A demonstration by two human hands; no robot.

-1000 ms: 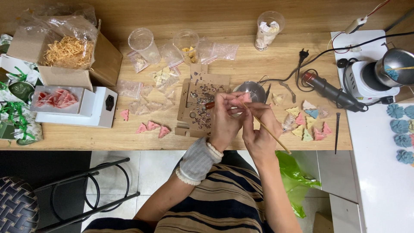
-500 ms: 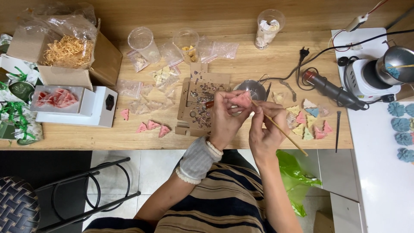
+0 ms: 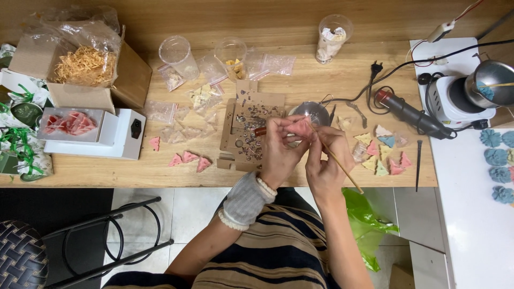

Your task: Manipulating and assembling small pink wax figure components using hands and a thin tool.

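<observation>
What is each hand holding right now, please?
Left hand: closed on a small pink piece.
Right hand: closed on a thin wooden stick, its tip at the pink piece.

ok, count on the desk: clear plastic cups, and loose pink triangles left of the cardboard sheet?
Clear plastic cups: 3
Pink triangles: 4
Total: 7

Small home craft workshop: wooden worktable (image 3: 300,85) at centre, heat gun (image 3: 409,113) and melting pot (image 3: 492,83) upper right, moulded coloured pieces (image 3: 383,155) laid out.
</observation>
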